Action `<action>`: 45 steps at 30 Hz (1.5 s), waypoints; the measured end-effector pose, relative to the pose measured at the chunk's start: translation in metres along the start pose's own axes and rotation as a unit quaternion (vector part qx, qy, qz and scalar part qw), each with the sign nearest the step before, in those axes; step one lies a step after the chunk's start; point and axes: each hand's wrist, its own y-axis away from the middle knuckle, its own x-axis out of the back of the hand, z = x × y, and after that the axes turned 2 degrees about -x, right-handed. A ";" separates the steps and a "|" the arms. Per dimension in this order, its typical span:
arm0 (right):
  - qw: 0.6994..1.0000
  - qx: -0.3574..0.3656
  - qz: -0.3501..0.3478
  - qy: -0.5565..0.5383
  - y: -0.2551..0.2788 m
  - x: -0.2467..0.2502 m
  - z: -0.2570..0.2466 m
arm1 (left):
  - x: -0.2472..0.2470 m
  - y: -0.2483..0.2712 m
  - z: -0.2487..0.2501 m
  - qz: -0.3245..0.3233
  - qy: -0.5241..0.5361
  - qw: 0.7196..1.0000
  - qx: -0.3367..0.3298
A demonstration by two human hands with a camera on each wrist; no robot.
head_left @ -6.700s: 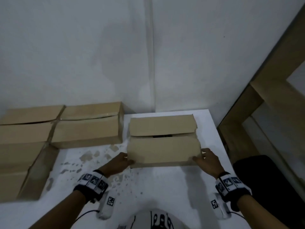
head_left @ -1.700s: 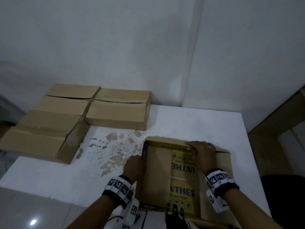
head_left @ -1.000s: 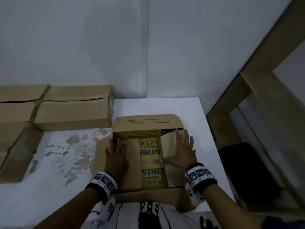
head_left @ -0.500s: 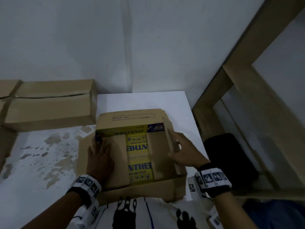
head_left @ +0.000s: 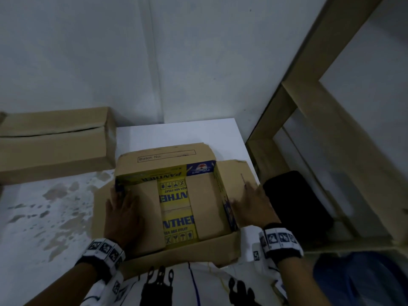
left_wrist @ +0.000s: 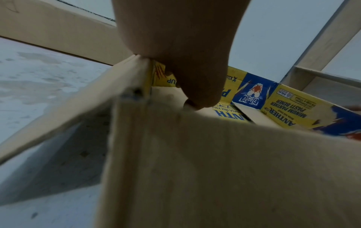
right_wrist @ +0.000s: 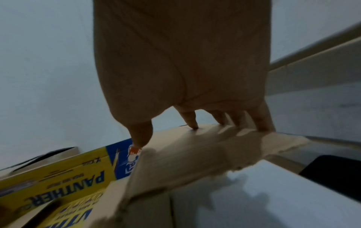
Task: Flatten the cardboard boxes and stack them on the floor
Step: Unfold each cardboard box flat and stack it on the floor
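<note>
Two hands work an open box (head_left: 176, 206) on the white table (head_left: 44, 217). From the head, the left hand (head_left: 123, 217) lies flat at 9 o'clock inside it, the right hand (head_left: 251, 206) spread on the 3 o'clock flap. Left wrist: fingers (left_wrist: 197, 92) reach straight down past the wall, gripping nothing. Right wrist: straight fingertips (right_wrist: 192, 123) press the flap. Yellow-and-blue print lines the inside.

The closed box (head_left: 53, 144) at the back was cut off by the left edge of the head view. The left hand (head_left: 123, 215) hid part of the open box (head_left: 176, 208). The right hand (head_left: 254, 204) was blurred, so its fingers were unclear.
</note>
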 end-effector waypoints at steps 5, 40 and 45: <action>0.997 -0.003 -0.062 -0.042 -0.012 -0.024 -0.031 | 0.003 0.001 0.001 -0.017 0.000 1.000 0.006; 0.948 0.260 0.133 -0.127 0.040 0.057 -0.121 | 0.131 -0.044 0.123 -0.098 0.557 0.822 0.066; 0.945 0.268 0.134 -0.128 0.056 0.070 -0.125 | 0.129 -0.065 0.124 -0.135 0.553 0.821 0.056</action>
